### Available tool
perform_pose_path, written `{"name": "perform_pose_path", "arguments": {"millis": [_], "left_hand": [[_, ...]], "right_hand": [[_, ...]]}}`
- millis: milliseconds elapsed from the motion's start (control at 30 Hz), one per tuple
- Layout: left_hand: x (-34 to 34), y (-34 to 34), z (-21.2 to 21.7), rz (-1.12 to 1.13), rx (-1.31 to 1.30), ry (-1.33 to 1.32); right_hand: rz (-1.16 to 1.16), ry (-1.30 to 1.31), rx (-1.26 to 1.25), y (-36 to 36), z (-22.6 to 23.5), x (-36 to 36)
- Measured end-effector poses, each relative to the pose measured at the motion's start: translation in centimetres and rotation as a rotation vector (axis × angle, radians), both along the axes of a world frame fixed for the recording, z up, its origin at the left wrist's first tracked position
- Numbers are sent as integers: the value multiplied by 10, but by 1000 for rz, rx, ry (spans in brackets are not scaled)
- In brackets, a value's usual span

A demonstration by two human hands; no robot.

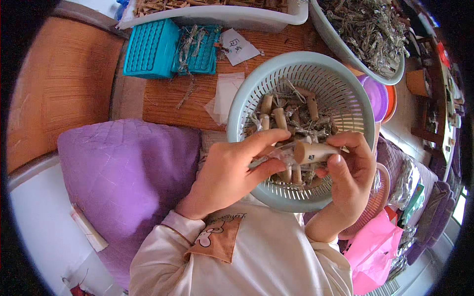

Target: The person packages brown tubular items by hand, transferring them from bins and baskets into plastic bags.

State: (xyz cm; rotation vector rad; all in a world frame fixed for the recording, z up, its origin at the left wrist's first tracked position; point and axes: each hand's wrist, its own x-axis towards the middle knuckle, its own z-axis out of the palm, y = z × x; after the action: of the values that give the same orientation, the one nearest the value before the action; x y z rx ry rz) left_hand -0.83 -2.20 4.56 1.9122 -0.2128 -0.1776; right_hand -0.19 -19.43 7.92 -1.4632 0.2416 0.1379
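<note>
Between thumb and fingers of my right hand point(348, 175) is a short pale wooden cylinder point(312, 153) with a small dark mark on its side. It lies nearly level above a grey-green plastic basket point(247, 93). My left hand point(229, 165) is closed in a pinch on a clear, shiny strip point(282, 154), plastic film or a bundle of clear strands, that reaches to the cylinder's left end. Whether the strip is fixed to the cylinder, I cannot tell. Inside the basket lie several similar wooden cylinders point(279, 118) among tangled clear and dark strands. My fingers hide part of them.
Behind the basket are a white bin point(237, 17) of wooden pieces and a grey tub point(340, 47) heaped with strands. Teal racks point(150, 49) and a paper slip point(239, 47) rest on the wooden table point(163, 101). A purple cushion point(126, 167) is at left, a pink bag point(373, 251) at right.
</note>
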Motion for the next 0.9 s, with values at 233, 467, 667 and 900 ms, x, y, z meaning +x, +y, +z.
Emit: {"name": "perform_pose_path", "arguments": {"millis": [233,467,667,900], "left_hand": [[-2,-2,2,27,-34,-28],[-1,-7,-2,-29,15,-125],[2,-11,4,-40,-7,-62],[0,-10,-3,-35,-143,190]], "right_hand": [[39,43,72,-14,-9,-1],[106,67,10,-11,-5,0],[320,-276,-652,-10,2,5],[341,-609,-655,-2,-11,13]]}}
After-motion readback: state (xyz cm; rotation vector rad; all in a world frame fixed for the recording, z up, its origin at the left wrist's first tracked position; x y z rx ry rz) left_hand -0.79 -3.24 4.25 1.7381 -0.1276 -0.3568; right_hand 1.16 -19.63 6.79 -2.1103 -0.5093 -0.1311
